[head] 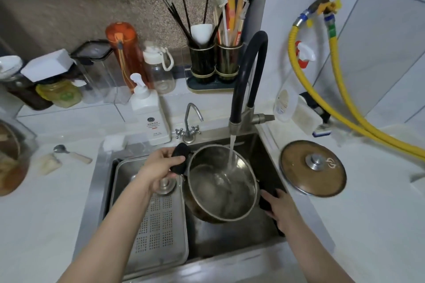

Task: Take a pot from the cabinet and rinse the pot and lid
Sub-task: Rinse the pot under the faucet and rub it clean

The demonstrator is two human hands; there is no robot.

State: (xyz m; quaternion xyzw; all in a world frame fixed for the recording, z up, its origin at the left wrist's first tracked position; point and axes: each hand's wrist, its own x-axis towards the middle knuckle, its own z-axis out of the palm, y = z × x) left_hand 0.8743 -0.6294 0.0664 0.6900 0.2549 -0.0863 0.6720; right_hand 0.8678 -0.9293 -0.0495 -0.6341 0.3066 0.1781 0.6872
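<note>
One round stainless-steel pot (222, 182) is held tilted over the steel sink (232, 240), under the single stream of water (231, 151) falling from the black-hosed tap (249, 76) behind it. Two bare hands carry it: the left hand (161, 167) has its grip wrapped around a black pot handle (180, 159) at the pot's left rim, and the right hand (279, 205) closes its grip on the opposite black handle, which is mostly hidden beneath the fingers. One brown-tinted glass lid with a metal knob (313, 167) lies flat on the white worktop (368, 225) to the right of the pot, apart from it. A second, smaller chrome tap (190, 122) stands behind the pot, and one perforated steel tray (158, 225) sits in the sink to its left. Behind-left stands one white pump bottle (149, 112); its label print is too small to read. Two dark utensil holders (215, 62) stand further back. Jars at the far left are cut off by the frame edge.
</note>
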